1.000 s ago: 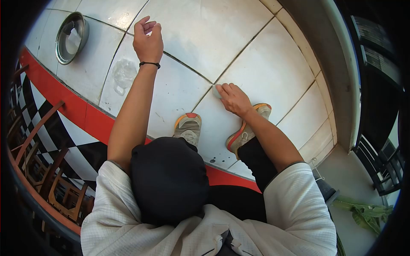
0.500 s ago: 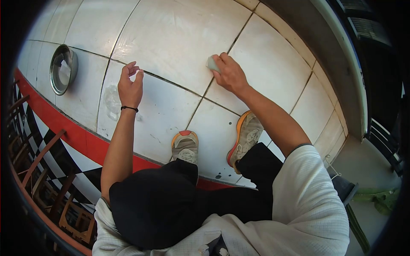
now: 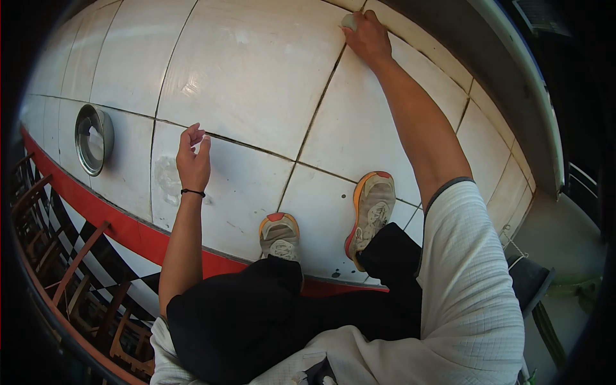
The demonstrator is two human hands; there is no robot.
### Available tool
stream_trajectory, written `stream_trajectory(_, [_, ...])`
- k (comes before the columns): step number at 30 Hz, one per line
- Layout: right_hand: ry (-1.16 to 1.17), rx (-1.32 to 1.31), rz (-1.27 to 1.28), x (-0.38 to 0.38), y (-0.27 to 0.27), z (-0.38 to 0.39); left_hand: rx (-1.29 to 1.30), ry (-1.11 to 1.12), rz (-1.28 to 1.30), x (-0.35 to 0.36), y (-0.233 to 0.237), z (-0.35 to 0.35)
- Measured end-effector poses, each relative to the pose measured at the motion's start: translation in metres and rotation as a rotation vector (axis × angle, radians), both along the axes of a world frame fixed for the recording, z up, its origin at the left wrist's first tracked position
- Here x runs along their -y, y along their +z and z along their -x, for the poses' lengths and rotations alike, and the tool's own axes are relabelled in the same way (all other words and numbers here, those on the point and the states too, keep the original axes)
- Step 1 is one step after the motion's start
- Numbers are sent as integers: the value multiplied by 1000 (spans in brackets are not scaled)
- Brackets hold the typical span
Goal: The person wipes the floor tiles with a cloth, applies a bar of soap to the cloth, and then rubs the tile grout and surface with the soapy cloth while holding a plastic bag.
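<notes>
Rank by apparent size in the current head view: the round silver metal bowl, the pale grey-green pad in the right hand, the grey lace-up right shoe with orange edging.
1. Grey right shoe
2. Silver metal bowl
3. Pale grey-green pad, partly covered by the right hand

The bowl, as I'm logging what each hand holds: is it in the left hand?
No, the bowl rests on the tiles, apart from the left hand.

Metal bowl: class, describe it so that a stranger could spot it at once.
On the white tiled floor, look left, toward the red border. Past the left hand and the crumpled clear plastic sits the round bowl, set apart by its shiny metal wall.
</notes>
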State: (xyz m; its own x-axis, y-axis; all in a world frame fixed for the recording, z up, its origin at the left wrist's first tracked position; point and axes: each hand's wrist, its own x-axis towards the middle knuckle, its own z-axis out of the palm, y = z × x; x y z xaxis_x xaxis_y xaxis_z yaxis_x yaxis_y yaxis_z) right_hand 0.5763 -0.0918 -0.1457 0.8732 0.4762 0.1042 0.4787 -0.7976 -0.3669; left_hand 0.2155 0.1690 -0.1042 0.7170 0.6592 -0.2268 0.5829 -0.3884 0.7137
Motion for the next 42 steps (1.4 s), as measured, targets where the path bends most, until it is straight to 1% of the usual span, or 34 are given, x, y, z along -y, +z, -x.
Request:
stream_trajectory(1, [-10,4,10,-3,3,-3,7,11,14,-2,1,0])
stream_trajectory(2, [19,-16,-33,-1,1,9,17,23,31,-1,0,-1])
stream_trajectory(3, [94,11,-52,0,6,33,21,26,33,-2,-1,-3])
stream_trajectory(4, [190,2,-118,3,0,61,21,29,37,-2,-3,-1])
stream_trajectory(5, [297,-63,-144,5,7,97,21,34,39,-1,-5,1])
stream_trajectory(6, [368,-180,-97,6,20,134,11,33,41,-1,-6,1])
stream_trajectory(7, [477,-187,-164,11,17,167,8,34,37,0,-6,3])
stream_trajectory(8, [577,-197,-154,16,14,196,7,33,33,0,-7,3])
stream_trajectory(9, [676,-206,-145,16,18,209,5,30,28,0,-7,3])
stream_trajectory(12, [708,-202,-127,16,14,186,17,21,-15,0,-9,3])
stream_trajectory(13, [600,-164,-128,10,15,161,22,14,-31,0,-10,6])
stream_trajectory(15, [354,-113,-140,1,10,98,34,-9,-158,3,-15,15])
stream_trajectory(16, [280,-43,-209,-2,2,66,45,-22,-222,5,-18,18])
stream_trajectory(18, [73,-37,-129,-9,0,11,-2,-62,-347,10,-19,27])
stream_trajectory(19, [-29,-33,-35,-14,1,-13,-25,-78,-411,12,-18,33])
stream_trajectory(21, [-106,-28,-22,-20,6,-30,-29,-80,-491,10,-16,36])
stream_trajectory(22, [-72,-32,-47,-25,5,-25,-23,-81,-530,7,-14,38])
stream_trajectory(24, [2,-38,-90,-25,1,10,-5,-69,-607,1,-10,40])
stream_trajectory(26, [221,-56,-168,-28,3,78,17,-37,-684,-11,-8,41])
stream_trajectory(27, [324,-118,-158,-31,13,117,28,-27,-734,-19,-9,44])
stream_trajectory(29, [535,-233,-171,-31,16,182,38,-6,-843,-43,-15,52])
stream_trajectory(30, [618,-274,-157,-30,18,205,24,31,-859,-59,-20,62])
stream_trajectory(32, [701,-291,-106,-33,25,210,-1,186,-901,-87,-12,73])
stream_trajectory(33, [670,-312,-103,-33,24,198,-25,337,-882,-106,-12,83])
stream_trajectory(34, [571,-233,-144,-35,21,179,-63,500,-913,-122,-10,91])
stream_trajectory(36, [317,-163,-130,-33,13,124,-57,570,-868,-126,-3,107])
stream_trajectory(37, [225,-115,-93,-32,14,95,-35,597,-839,-123,-2,107])
stream_trajectory(39, [97,-88,18,-31,10,48,-115,435,-687,-93,-9,107])
stream_trajectory(41, [72,1,53,-32,3,30,-183,289,-628,-73,-31,101])
stream_trajectory(42, [46,22,63,-36,2,30,-202,251,-674,-67,-40,98])
